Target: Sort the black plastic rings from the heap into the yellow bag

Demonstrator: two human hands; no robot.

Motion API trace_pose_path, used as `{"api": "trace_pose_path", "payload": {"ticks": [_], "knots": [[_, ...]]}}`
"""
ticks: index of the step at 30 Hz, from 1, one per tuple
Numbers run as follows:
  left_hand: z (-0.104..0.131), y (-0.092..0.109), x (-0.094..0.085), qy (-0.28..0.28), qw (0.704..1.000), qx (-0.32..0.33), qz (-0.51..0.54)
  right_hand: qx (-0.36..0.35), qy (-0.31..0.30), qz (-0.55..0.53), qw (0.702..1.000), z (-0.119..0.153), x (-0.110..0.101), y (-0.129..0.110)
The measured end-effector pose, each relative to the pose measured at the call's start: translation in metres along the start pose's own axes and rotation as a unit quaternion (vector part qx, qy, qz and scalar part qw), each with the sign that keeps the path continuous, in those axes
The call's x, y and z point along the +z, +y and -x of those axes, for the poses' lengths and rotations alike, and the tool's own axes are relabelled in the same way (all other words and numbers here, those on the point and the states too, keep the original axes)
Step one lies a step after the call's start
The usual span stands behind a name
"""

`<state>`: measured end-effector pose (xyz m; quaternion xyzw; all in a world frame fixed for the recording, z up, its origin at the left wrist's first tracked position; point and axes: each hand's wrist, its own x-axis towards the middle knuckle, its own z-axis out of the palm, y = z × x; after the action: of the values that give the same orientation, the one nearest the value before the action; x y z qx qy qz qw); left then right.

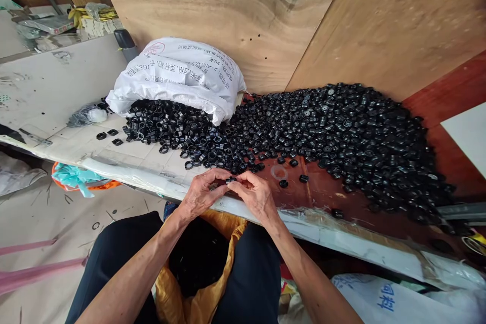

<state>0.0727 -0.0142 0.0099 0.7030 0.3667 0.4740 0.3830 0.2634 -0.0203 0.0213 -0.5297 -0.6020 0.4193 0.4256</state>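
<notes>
My left hand (205, 191) and my right hand (253, 192) meet over the front edge of the bench. Between their fingertips is a small black plastic part (230, 180), pinched from both sides; the fingers hide much of it. Just beyond lies a heap of black plastic rings (170, 124), spilling out of a white woven sack (190, 71). To the right spreads a large pile of black round caps (341, 131). Below my hands, between my knees, an orange-yellow sack (220, 283) hangs open with dark contents.
A wooden board (228, 5) stands behind the piles. The bench's front edge (322, 230) is wrapped in white padding and plastic. An orange-rimmed basket (78, 178) with a turquoise bag sits below left. At lower right is a white sack (372, 296). A dark-topped bottle (126, 44) stands at the back left.
</notes>
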Motion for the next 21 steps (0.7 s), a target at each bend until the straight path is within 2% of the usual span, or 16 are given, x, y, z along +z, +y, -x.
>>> {"api": "trace_pose_path", "payload": {"ticks": [3, 9, 13, 18, 21], "knots": [[0.0, 0.001, 0.0, -0.002, 1.0, 0.001, 0.003, -0.024, 0.005, 0.033, 0.999, 0.0, 0.0, -0.004], [0.001, -0.005, 0.0, 0.006, 1.0, -0.003, -0.007, -0.045, 0.002, -0.023, 0.999, 0.002, 0.002, -0.001], [0.001, -0.006, 0.0, 0.008, 1.0, -0.001, 0.008, -0.103, 0.003, -0.048, 0.994, 0.003, 0.001, 0.005], [-0.001, -0.004, -0.001, 0.0, 1.0, -0.021, 0.017, -0.217, 0.02, 0.01, 0.976, 0.002, -0.002, 0.005], [0.0, -0.005, -0.001, 0.001, 0.998, -0.042, 0.035, -0.224, 0.018, 0.011, 0.974, 0.002, -0.002, 0.006]]}}
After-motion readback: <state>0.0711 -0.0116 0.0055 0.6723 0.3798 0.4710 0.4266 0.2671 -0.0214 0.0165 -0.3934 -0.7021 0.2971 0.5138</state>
